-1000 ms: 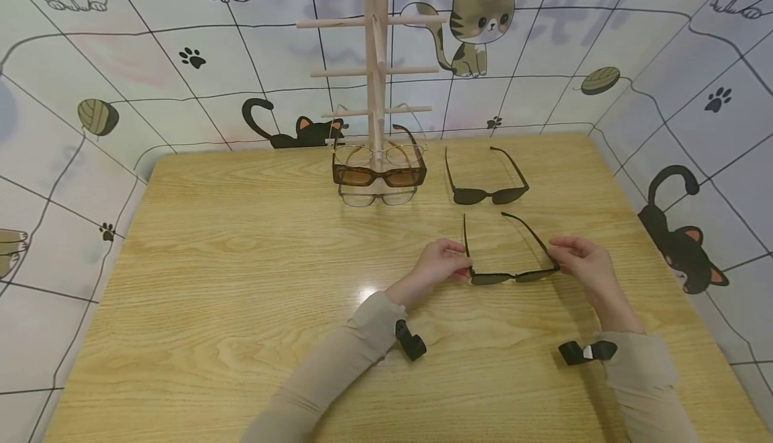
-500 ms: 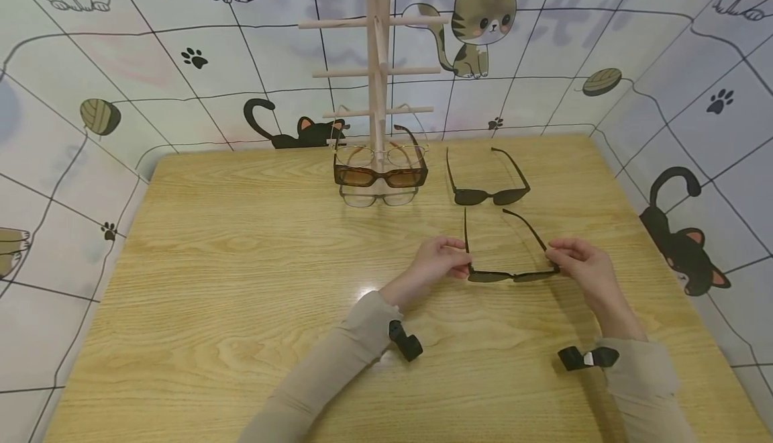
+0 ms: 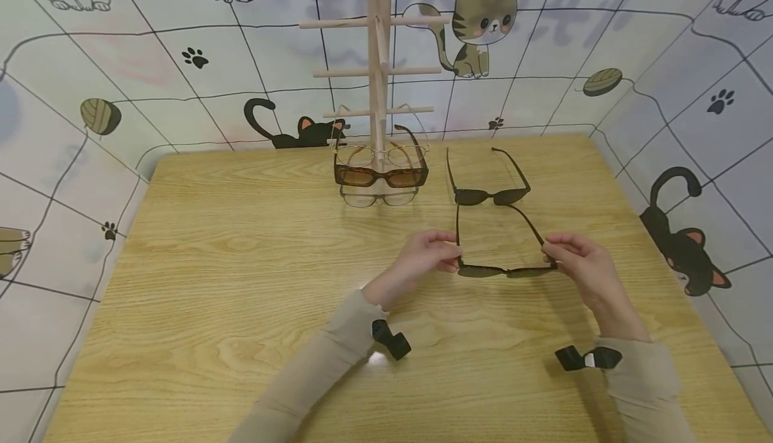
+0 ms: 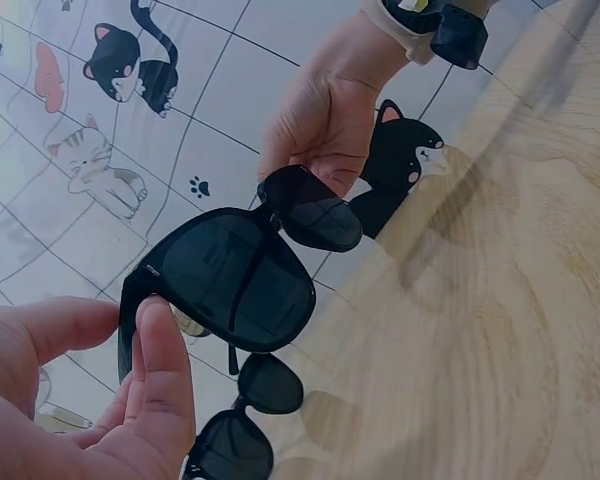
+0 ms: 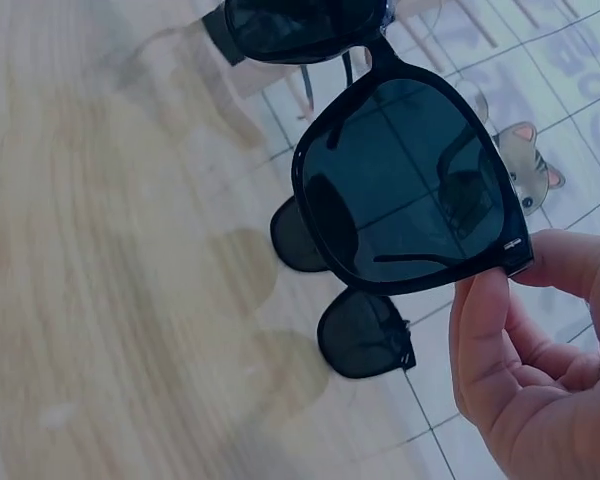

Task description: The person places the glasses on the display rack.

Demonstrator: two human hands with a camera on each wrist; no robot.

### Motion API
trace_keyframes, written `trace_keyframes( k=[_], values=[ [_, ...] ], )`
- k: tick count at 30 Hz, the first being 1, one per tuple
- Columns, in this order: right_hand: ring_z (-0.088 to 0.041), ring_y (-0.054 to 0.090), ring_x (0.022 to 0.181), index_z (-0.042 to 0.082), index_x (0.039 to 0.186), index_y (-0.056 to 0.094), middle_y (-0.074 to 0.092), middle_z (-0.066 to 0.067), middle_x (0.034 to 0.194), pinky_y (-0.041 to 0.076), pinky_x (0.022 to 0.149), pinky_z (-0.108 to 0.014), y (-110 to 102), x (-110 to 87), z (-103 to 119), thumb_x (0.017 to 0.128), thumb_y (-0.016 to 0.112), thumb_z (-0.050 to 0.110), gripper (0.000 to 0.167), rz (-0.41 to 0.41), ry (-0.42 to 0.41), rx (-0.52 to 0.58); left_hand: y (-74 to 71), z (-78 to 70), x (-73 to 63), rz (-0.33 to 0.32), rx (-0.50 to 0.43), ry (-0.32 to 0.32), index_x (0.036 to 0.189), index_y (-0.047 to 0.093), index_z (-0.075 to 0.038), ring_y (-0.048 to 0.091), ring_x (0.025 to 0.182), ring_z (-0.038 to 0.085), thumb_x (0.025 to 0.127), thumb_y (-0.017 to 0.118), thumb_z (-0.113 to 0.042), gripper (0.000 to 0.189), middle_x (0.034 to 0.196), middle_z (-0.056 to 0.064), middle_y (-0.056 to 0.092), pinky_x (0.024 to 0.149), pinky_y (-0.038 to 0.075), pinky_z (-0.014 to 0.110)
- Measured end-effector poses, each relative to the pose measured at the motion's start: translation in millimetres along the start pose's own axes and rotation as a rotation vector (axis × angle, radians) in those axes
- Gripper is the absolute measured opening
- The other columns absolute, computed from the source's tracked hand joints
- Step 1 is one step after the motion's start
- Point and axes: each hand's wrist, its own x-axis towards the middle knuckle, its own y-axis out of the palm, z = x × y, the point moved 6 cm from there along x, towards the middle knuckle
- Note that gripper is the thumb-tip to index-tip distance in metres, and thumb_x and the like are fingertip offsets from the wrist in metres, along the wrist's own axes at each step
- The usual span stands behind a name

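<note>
Both hands hold one pair of black sunglasses point(image 3: 481, 271) by its two hinge ends, lenses toward the person and temples spread away. My left hand point(image 3: 427, 253) pinches the left temple by the hinge. At the other end, my right hand point(image 3: 581, 265) pinches the right temple the same way. In the left wrist view the large dark lens point(image 4: 230, 280) stands off the wooden surface. A second pair of black sunglasses point(image 3: 509, 196) rests on the table just behind, its temples unfolded; the held pair's temple tips overlap it in the head view.
A wooden peg stand point(image 3: 377, 87) rises at the back of the table point(image 3: 241, 262). Low on it sit thin gold-framed glasses point(image 3: 354, 156), brown tortoiseshell sunglasses point(image 3: 380, 176) and clear-lensed glasses point(image 3: 377, 199). A cat-print cloth point(image 3: 241, 60) borders the table.
Both hands have carried the held sunglasses slightly back, toward the second pair. The left end has also shifted left with the left hand. The other glasses have stayed put.
</note>
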Motion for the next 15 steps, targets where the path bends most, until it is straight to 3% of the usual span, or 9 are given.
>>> trace_keyframes(
  k=[15],
  values=[
    [-0.010, 0.064, 0.072, 0.006, 0.091, 0.068, 0.068, 0.000, 0.082, 0.053, 0.064, -0.018, 25.3, -4.9, 31.3, 0.089, 0.057, -0.007, 0.017, 0.091, -0.094, 0.193, -5.2, -34.5, -25.2, 0.013, -0.001, 0.040, 0.120, 0.052, 0.007, 0.060, 0.061, 0.010, 0.089, 0.060, 0.001, 0.033, 0.076, 0.003, 0.062, 0.066, 0.055, 0.025]
  ],
)
